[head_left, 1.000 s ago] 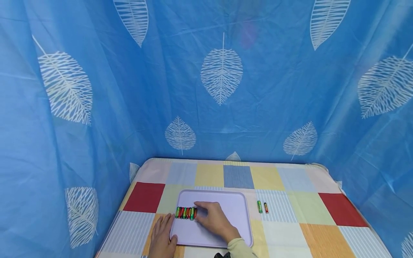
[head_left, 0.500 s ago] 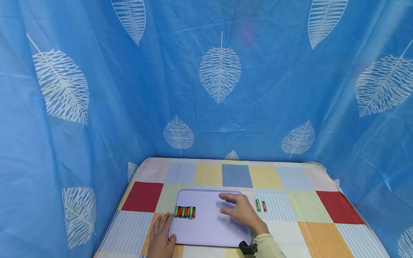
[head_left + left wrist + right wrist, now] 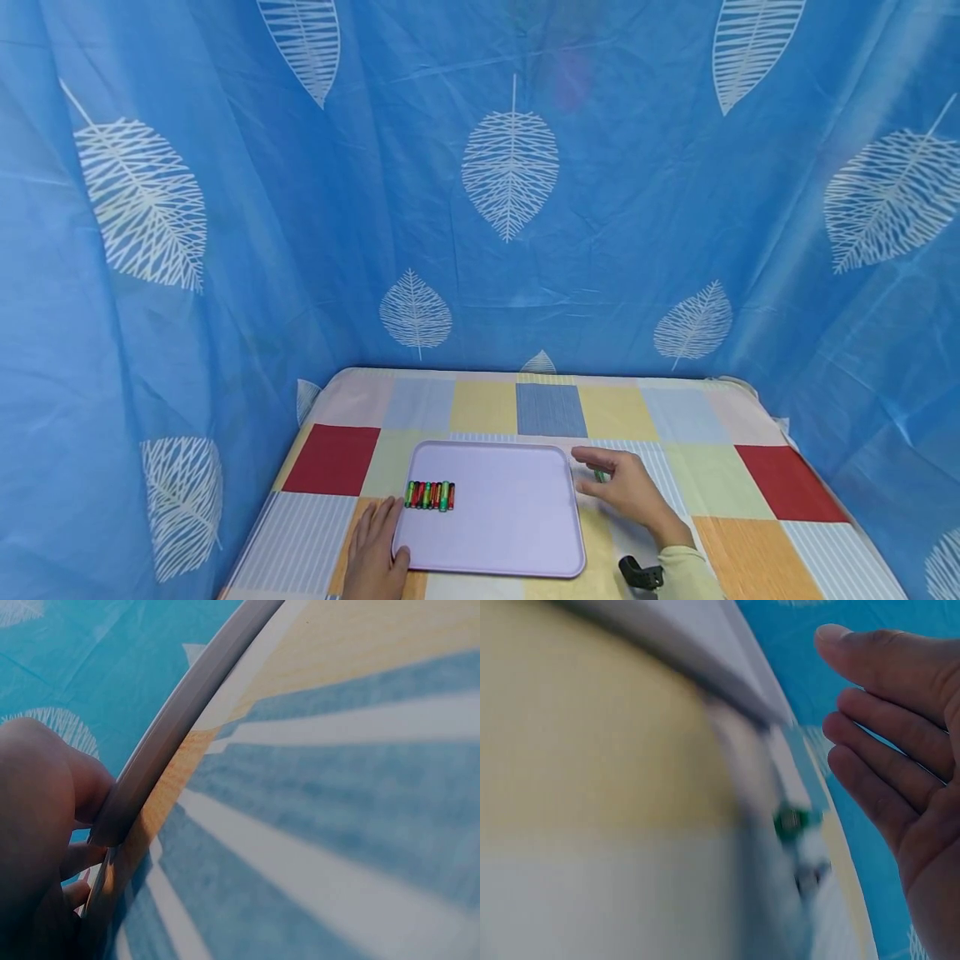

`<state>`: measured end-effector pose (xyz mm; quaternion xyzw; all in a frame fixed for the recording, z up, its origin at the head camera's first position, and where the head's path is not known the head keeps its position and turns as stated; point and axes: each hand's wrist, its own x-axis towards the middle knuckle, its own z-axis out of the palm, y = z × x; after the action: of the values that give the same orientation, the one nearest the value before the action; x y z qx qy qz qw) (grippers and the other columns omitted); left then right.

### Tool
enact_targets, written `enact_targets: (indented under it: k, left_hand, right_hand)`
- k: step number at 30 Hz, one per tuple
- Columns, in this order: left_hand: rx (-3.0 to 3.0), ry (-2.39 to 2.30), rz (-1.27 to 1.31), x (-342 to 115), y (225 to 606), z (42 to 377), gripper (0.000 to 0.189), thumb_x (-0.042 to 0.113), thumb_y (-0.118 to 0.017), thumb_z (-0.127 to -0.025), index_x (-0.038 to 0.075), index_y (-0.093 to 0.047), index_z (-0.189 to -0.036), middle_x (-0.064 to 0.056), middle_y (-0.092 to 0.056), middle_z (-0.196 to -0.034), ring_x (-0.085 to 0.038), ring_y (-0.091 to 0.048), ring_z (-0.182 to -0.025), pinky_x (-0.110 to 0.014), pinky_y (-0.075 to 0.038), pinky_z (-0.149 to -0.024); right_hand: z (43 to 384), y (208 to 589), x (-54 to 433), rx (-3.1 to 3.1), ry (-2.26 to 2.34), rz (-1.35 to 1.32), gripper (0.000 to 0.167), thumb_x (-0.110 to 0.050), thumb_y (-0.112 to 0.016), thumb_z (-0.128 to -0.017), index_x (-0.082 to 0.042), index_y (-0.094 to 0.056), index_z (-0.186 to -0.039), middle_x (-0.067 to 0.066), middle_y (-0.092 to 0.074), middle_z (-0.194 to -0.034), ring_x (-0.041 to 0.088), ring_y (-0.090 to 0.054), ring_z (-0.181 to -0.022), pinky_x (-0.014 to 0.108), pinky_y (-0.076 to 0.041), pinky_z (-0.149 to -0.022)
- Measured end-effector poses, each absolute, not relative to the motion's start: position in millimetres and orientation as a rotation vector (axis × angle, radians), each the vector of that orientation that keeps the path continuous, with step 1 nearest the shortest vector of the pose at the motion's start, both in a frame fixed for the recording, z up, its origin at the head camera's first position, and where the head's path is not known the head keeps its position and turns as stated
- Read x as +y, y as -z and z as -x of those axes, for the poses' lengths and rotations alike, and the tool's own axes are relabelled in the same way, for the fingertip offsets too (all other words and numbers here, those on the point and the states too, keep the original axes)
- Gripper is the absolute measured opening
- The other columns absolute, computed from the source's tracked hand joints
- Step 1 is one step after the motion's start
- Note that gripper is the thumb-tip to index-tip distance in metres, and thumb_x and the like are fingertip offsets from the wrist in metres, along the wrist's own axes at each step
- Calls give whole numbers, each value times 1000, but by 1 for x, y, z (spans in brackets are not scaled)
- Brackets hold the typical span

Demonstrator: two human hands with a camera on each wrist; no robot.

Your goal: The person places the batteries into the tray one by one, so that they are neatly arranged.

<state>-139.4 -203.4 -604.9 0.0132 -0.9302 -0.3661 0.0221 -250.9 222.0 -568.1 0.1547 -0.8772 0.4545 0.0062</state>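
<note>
A lilac tray [image 3: 510,525] lies on the table, with a tidy row of green and red batteries [image 3: 430,496] near its left side. My left hand [image 3: 372,550] rests against the tray's left edge, fingers straight; the left wrist view has its fingers at the tray's rim [image 3: 176,727]. Past the tray's right side, my right hand [image 3: 628,490] hovers with thumb and fingers apart, holding nothing. A green battery [image 3: 601,477] shows in that gap. The right wrist view catches the green battery [image 3: 789,821] and a smaller battery [image 3: 810,877], blurred; the hand hides the smaller one from the head view.
A patchwork cloth [image 3: 738,487] covers the table. Blue curtains [image 3: 600,208] with white leaf prints stand behind it and at both sides. A black strap-like device [image 3: 641,573] sits at the right wrist beside a pale sleeve [image 3: 686,575].
My right hand has let go of the row's right end and moved right, across the tray to the loose batteries. The left hand has stayed at the tray's edge.
</note>
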Motion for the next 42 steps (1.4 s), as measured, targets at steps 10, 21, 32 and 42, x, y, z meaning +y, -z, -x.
enact_targets:
  k: [10,21,32,42]
  left_hand:
    - [-2873,1146,-65,-202,604,138,73,5,-67,-91,-3,-48,-160,-29,-45,-166,-56,-24,-158,-79,-14,-127]
    - [-2892,1155,-72,-202,604,138,74,6,-68,-91,-2,-48,-161,-29,-44,-166,-57,-23,-158,-80,-14,-127]
    - [-2881,1168,-63,-202,602,137,73,5,-67,-91,-3,-48,-161,-30,-44,-166,-58,-24,-157,-80,-14,-126]
    - [-2898,1145,-78,-201,601,137,72,7,-68,-93,-1,-48,-162,-29,-44,-167,-57,-24,-158,-79,-14,-127]
  right_hand:
    - [247,573,260,-2862,-1350,-268,53,-8,-88,-89,-8,-75,-140,12,-76,-139,35,-73,-130,51,-60,-109]
    - [250,584,271,-2906,-1176,-269,52,-6,-89,-87,-7,-76,-138,10,-77,-138,38,-70,-134,54,-58,-112]
    - [244,581,266,-2919,-1045,-281,48,-3,-90,-84,-9,-80,-131,7,-80,-130,33,-75,-126,54,-61,-107]
    - [236,576,245,-2823,-1202,-359,47,-7,-90,-87,-8,-79,-132,8,-81,-127,29,-79,-116,45,-66,-99]
